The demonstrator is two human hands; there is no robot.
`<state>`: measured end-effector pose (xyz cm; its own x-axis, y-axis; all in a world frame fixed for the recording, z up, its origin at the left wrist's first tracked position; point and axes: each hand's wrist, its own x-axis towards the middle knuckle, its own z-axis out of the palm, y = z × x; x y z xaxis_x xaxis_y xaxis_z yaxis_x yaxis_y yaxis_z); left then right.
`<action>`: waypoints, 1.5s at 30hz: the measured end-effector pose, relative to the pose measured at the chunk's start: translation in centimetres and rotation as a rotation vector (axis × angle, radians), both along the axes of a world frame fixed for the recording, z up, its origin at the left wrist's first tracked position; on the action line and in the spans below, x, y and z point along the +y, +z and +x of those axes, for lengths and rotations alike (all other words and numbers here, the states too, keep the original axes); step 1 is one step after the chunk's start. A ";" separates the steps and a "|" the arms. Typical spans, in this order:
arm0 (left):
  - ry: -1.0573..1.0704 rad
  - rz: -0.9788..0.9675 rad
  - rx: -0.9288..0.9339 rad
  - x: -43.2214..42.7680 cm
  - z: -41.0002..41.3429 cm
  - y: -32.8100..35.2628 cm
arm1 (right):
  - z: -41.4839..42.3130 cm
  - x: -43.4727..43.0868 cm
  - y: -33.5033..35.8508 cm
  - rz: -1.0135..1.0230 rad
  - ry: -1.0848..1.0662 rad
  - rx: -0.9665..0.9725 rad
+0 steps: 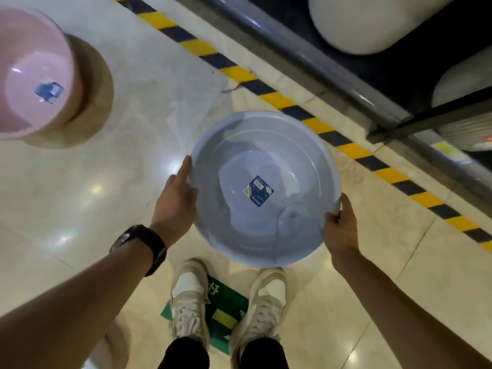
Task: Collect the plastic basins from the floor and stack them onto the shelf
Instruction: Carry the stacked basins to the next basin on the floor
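Judging by its thin, glossy wall, the blue basin (266, 190) should be light, fairly stiff and a little slippery, best taken at opposite edges of the rim. In the head view it is held level above the floor, just beyond the shoes (229, 302). The left hand (177, 198) lies flat, fingers straight against the left rim. The right hand (339, 227) pinches the near-right rim, thumb on top.
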<state>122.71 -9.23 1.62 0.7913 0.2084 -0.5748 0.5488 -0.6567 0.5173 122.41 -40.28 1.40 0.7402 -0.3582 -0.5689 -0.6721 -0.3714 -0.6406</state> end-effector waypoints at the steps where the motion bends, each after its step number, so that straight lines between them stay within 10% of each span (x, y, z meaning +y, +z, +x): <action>1: 0.027 0.003 -0.028 0.3 0.4 2.6 | 0.7 0.5 2.6 0.022 -0.005 -0.028; 20: 0.665 -0.297 -0.727 9.5 0.7 63.0 | 5.9 14.2 63.1 0.244 -0.125 -0.583; 45: 1.616 0.008 -1.176 12.5 -29.6 74.8 | -4.7 33.6 74.5 0.635 0.701 -0.583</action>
<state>93.16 3.31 76.45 -0.1773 0.9841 -0.0054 -0.0171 0.0024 0.9999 117.68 -6.64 75.89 0.8786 0.4775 0.0010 0.0249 -0.0437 -0.9987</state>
